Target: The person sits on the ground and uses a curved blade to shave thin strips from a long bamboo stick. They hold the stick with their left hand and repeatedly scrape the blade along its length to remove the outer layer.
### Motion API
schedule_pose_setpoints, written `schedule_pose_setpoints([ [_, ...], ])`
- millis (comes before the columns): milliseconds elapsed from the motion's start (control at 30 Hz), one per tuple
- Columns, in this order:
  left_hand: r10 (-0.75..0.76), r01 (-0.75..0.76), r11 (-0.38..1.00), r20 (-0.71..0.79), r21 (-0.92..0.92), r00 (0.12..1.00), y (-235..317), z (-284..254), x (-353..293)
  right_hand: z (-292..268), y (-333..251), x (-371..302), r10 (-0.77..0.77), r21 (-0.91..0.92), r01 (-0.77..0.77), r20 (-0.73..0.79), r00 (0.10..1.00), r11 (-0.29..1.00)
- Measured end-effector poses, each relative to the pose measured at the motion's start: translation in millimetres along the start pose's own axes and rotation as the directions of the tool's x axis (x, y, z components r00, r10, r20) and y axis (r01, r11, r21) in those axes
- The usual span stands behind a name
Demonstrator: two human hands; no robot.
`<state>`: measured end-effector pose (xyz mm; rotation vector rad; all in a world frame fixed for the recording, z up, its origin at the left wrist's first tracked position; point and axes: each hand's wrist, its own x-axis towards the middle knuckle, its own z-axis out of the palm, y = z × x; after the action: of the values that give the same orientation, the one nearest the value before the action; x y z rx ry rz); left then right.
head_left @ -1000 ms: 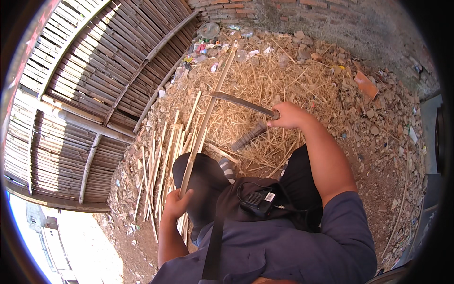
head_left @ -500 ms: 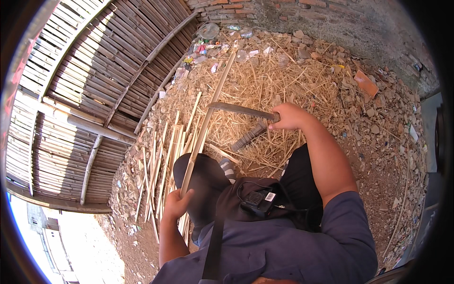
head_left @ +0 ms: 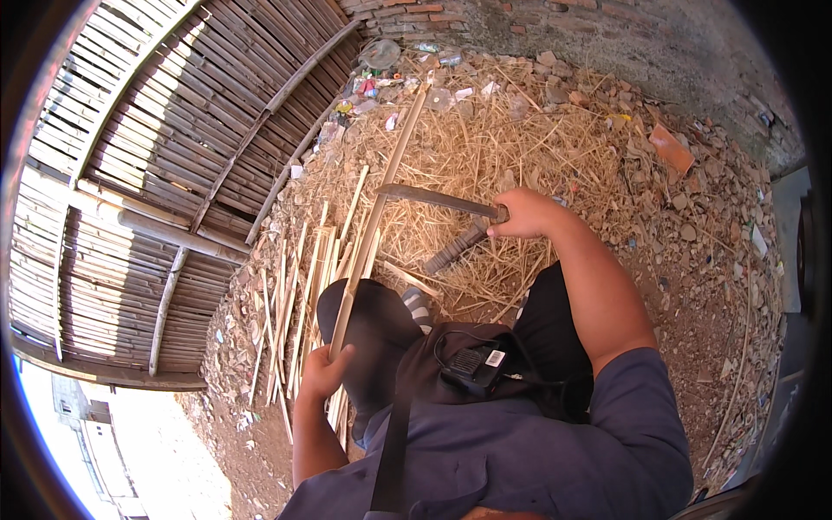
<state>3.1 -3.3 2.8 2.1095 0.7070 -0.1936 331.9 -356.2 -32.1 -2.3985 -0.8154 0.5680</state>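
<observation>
My left hand (head_left: 324,371) is closed around the near end of a long split bamboo strip (head_left: 371,230), beside my left knee. The strip slants up and away over the straw. In my closed right hand (head_left: 523,213) is a machete (head_left: 438,198), its handle mostly hidden by my fingers. Its dark blade points left, and the tip end crosses the strip around mid-length. Just below that hand lies a ridged grey-brown, stick-like piece (head_left: 456,249); I cannot tell its kind.
More bamboo strips (head_left: 299,303) lie beside my left leg. Straw-like shavings (head_left: 511,147) cover the ground ahead. A slatted bamboo wall (head_left: 173,165) stands left, a brick wall (head_left: 624,61) at the back. A broken orange tile (head_left: 671,151) lies among rubble at right.
The strip's far end has shifted slightly left and down. The machete has moved a little left with my right hand. My left hand stays almost in place.
</observation>
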Motion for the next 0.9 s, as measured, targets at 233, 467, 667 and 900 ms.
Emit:
schedule_pose_setpoints([
  [233,-0.012,0.012,1.000,0.005,0.011,1.000,-1.8,-2.3,1.2,-1.2,-2.4,-1.8,-0.010,0.026,0.010,0.003,1.000,1.000],
  [467,-0.012,0.012,1.000,0.008,-0.017,1.000,-2.8,-1.7,1.2,-0.7,-2.9,-1.5,-0.012,0.008,0.012,0.010,1.000,1.000],
  [667,-0.037,0.037,0.999,0.014,-0.008,0.999,-4.0,-3.0,2.2,3.4,1.9,1.8,-0.021,0.004,0.021,0.005,1.000,1.000],
  [900,-0.038,0.038,0.999,0.017,0.003,0.999,-4.4,-4.2,2.3,2.2,-0.1,1.8,0.000,0.019,-0.001,0.033,0.999,1.000],
])
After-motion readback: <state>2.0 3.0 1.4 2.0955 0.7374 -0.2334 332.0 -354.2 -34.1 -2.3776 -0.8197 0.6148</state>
